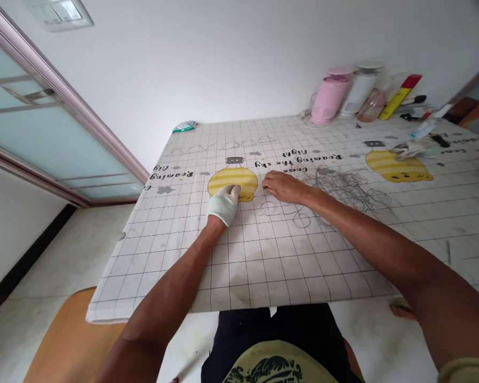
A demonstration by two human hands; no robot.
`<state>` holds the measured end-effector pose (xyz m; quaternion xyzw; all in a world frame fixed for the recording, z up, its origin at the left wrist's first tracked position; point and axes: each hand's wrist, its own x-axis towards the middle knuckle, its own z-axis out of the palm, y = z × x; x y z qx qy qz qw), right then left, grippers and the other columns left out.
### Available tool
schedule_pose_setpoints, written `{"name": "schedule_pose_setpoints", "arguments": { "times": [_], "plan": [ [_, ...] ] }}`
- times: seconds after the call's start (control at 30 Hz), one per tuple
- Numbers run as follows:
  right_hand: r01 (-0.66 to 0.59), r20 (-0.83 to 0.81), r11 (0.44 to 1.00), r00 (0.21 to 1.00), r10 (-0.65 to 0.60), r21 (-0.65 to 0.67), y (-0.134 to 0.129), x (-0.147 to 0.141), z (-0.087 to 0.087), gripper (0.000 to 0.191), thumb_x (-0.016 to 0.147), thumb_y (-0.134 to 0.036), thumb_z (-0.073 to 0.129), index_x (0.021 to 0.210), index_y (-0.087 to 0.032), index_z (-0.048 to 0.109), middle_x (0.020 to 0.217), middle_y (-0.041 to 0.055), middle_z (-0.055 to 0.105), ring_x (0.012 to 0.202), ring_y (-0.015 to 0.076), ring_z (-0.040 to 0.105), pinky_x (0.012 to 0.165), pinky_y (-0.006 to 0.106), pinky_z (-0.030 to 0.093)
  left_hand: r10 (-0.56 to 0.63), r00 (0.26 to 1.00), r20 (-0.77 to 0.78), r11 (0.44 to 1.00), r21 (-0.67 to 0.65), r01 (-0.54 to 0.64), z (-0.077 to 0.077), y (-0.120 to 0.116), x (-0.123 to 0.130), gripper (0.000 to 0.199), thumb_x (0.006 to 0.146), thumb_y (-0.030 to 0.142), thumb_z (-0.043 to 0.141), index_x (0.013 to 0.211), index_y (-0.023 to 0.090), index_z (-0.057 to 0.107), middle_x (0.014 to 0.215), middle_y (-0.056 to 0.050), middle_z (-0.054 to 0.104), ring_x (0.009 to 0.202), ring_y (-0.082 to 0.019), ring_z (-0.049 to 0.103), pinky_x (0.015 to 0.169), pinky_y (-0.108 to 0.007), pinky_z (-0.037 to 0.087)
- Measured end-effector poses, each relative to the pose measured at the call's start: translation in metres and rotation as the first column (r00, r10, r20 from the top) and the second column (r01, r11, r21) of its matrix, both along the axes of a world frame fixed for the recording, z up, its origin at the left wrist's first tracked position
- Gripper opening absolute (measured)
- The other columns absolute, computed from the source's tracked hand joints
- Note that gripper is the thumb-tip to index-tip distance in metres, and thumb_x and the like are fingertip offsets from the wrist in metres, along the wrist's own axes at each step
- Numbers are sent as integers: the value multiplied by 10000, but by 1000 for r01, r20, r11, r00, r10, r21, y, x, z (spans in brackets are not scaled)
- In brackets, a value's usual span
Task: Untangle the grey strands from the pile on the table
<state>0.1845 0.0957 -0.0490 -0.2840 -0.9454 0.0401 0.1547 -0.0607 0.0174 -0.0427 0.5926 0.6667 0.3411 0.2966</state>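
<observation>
My left hand (pixel 224 202), in a pale white glove, rests low over the yellow balloon print of the tablecloth. Its fingers are pinched together, and what they hold is too small to make out. My bare right hand (pixel 283 186) is just to the right, fingers curled closed, with whatever is in them hidden. A loose tangle of thin dark wire (pixel 345 191) lies behind and beside my right forearm. Separate wire loops (pixel 302 218) lie on the near side of that hand. Bent lengths of thin wire (pixel 223 144) stretch in a row across the back of the table.
The table has a white grid tablecloth (pixel 259 266). Along the wall stand a pink cylinder (pixel 330 98), a white one (pixel 359 90), a bottle (pixel 371 105) and a yellow-red box (pixel 399 98). Another glove (pixel 417 149) lies at right, a green packet (pixel 184 126) at back left.
</observation>
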Motion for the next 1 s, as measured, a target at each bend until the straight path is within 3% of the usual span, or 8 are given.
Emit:
{"name": "schedule_pose_setpoints", "arguments": {
  "times": [0.17,0.33,0.5,0.63,0.77,0.83,1.0],
  "plan": [
    [103,-142,994,984,-109,-44,-24,10,9,195,1019,-146,465,988,-194,651,985,94,654,906,236,575,764,348,434,-41,997,-63,999,-6,40,5,-7,15,313,926,441,625,1095,228,781,1102,-80,799,1015,-273,714,813,-312,512],
    [171,-244,983,953,-181,-62,-40,10,7,172,1012,-153,481,984,-220,637,985,87,670,925,251,606,804,378,474,-150,957,249,977,-109,182,6,-16,21,305,945,374,579,1113,233,791,1021,-32,810,610,-151,635,594,-279,497],
    [357,-453,925,852,-264,132,-63,7,10,147,1027,-183,511,1102,-207,636,1109,153,654,1088,316,607,899,453,512,-24,840,542,969,-193,152,1,-13,20,265,947,363,637,1088,177,763,869,-53,769,590,-115,614,528,-226,452],
    [211,-323,958,936,-139,197,-83,2,9,122,1035,-220,539,1058,-210,659,1005,135,665,972,308,602,872,475,515,73,743,665,968,-226,108,-2,-10,17,252,995,353,602,1105,172,737,861,-54,732,551,-83,573,513,-209,423],
    [91,-174,976,983,-56,196,-86,-8,-3,170,1015,-327,632,1109,-193,679,1043,149,676,1000,327,598,897,494,519,40,761,647,975,-191,112,0,-12,15,273,1018,363,561,1109,166,728,901,-62,725,581,-92,595,548,-222,457],
    [71,-154,980,987,-42,185,-84,-10,-10,140,1043,-286,581,1043,-207,697,980,128,685,948,304,603,874,473,515,22,781,625,977,-178,115,3,-15,15,292,1019,373,560,1132,162,726,920,-67,726,599,-101,608,555,-225,466],
    [150,-208,979,971,-120,137,-78,-6,-19,375,1103,-230,418,842,-220,686,750,66,656,726,229,565,746,399,459,20,770,637,978,-171,116,9,-19,19,297,1019,302,551,1193,130,718,836,-49,703,592,-103,601,594,-239,494]
  ]
}}
